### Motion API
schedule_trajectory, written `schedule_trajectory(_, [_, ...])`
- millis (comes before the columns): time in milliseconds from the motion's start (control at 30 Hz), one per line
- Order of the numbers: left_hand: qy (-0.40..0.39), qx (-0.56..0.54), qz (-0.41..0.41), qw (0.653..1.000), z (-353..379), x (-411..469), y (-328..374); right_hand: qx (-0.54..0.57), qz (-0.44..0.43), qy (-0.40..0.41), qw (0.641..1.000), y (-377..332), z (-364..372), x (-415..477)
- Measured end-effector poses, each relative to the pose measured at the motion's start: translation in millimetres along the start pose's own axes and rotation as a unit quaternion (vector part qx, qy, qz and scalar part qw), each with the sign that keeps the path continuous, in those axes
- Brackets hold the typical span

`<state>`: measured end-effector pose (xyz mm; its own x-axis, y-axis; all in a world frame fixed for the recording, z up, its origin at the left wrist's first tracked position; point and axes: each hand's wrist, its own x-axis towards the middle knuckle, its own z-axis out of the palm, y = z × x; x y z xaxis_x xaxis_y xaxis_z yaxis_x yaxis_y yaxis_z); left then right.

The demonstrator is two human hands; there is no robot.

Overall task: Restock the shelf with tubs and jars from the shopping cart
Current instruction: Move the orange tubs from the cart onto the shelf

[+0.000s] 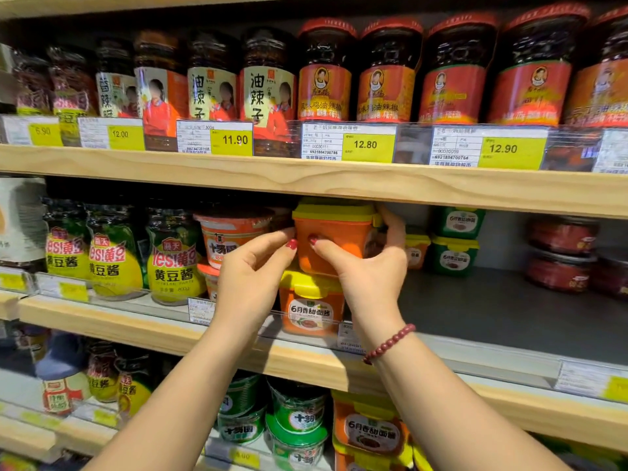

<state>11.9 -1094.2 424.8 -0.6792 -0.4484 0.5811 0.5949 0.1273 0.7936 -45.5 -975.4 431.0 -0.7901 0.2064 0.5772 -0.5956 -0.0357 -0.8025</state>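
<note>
Both hands are at the middle shelf (pixel 475 300). My right hand (pixel 370 266) grips the orange tub (pixel 334 232) (yellow-green lid, plain orange face toward me), with the thumb on the front wall and the fingers curled round the right wall up to the lid. My left hand (pixel 251 266) is loosely bent, its fingertips (pixel 291 244) touching the tub's left wall, not wrapped round it. Position of the tub: upright, stacked on a second orange tub (pixel 311 307) at the shelf's front edge. Left of the stack are an orange-and-white cup (pixel 224 239) and yellow-labelled jars (pixel 173 263). Right of it, green tubs (pixel 453 256) stand toward the back.
</note>
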Motion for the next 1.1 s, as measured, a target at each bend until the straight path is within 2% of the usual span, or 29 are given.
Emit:
schedule_trajectory(67, [0.015, 0.008, 0.025, 1.0, 0.1, -4.0, -0.8, -0.095, -0.01, 0.0, 0.995, -1.5, 7.0, -3.8])
schedule_trajectory(133, [0.016, 0.037, 0.041, 0.998, -1.9, -6.2, -2.6, -0.124, -0.014, -0.022, 0.992, -1.9, 9.8, -4.7])
schedule_trajectory(300, [0.0, 0.105, 0.034, 0.994, -12.8, 0.8, -10.7, -0.015, -0.02, -0.054, 0.998, 5.1, 2.9, -5.5])
schedule_trajectory(433, [-0.03, 0.139, 0.025, 0.99, -13.0, 5.6, -14.9, 0.153, 0.089, -0.083, 0.981, 7.9, -13.0, -0.4])
schedule_trajectory(500, [-0.054, 0.144, 0.023, 0.988, -14.1, 7.6, -19.0, 0.168, 0.124, -0.125, 0.97, 4.1, -17.6, -1.0])
schedule_trajectory(567, [-0.082, 0.149, 0.025, 0.985, -13.9, 7.7, -21.6, 0.156, 0.117, -0.14, 0.971, 5.5, -19.7, -2.8])
schedule_trajectory(700, [-0.1, 0.165, 0.037, 0.981, -8.4, 9.0, -24.2, 0.129, 0.073, -0.116, 0.982, 6.5, -21.9, -4.1])
schedule_trajectory(800, [-0.11, 0.152, 0.013, 0.982, -4.9, 10.7, -28.4, 0.099, 0.037, -0.1, 0.989, 7.9, -21.9, -7.1])
schedule_trajectory(900, [-0.085, 0.105, -0.011, 0.991, -3.7, 8.3, -31.5, 0.069, 0.023, -0.081, 0.994, 10.2, -20.0, -12.2])
schedule_trajectory(1100, [-0.018, 0.068, -0.005, 0.997, -6.2, 8.4, -35.7, 0.007, 0.01, -0.047, 0.999, 13.8, -15.7, -21.9])
